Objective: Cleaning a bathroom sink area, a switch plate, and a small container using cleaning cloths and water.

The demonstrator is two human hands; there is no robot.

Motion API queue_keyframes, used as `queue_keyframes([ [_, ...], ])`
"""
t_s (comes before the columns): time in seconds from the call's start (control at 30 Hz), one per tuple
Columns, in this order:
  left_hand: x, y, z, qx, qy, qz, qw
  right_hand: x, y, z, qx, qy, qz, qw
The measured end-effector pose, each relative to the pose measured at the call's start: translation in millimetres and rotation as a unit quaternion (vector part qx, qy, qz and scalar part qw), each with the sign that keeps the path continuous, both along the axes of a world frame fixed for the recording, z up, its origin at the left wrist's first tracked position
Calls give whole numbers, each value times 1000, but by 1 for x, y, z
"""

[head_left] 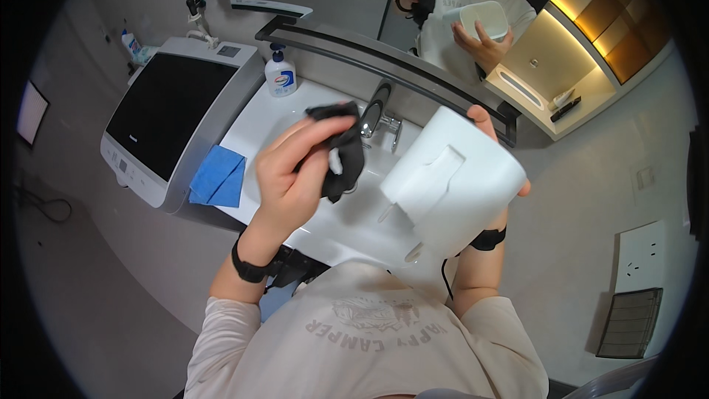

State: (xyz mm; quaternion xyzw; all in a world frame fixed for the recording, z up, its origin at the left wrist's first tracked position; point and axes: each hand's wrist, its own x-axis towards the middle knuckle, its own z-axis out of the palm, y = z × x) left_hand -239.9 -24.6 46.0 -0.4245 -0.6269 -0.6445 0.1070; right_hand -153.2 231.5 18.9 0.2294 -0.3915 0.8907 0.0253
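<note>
A crumpled black cloth [347,170] is pinched in my left hand [284,177], over the washbasin [325,233]. Something small and white shows against the cloth; I cannot make out what. My right hand [484,122] grips a white plastic container [461,177] from its far side, tilted above the basin's right part. Only a few of that hand's fingertips show past the container's edge. Molded into the container's near side is a raised bracket shape. The mirror [340,0] shows its open mouth, with nothing seen inside. Cloth and container are apart.
Behind the hands stands a chrome faucet [377,107], below a dark rail [369,63]. A pump soap bottle [281,77] sits at the basin's back left corner. A folded blue cloth [219,177] lies on the left edge, beside a washing machine [173,107]. Sockets [641,255] are at right.
</note>
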Motion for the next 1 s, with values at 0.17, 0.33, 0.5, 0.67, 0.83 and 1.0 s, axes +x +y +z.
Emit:
queue_keyframes([
  [0.17, -6, 37, -2, 11, 11, -157, 987, -2, -15, 6, 60, -29, -55, 996],
  [0.33, -6, 28, -40, 10, -234, -226, 946, 2, 9, 3, 75, 11, -168, 983],
  [0.5, -17, 31, -87, 142, -543, -222, 798, -14, -2, 43, 62, -20, -279, 958],
  [0.67, -19, 33, -102, 60, -443, -88, 890, -23, 7, 28, 128, -182, -308, 925],
  [0.83, -17, 35, -90, -68, -284, -44, 955, -28, 3, 22, 169, -231, -328, 900],
  [1.0, -24, 51, -96, -52, -220, -18, 974, -25, -24, 29, 333, -278, -296, 851],
])
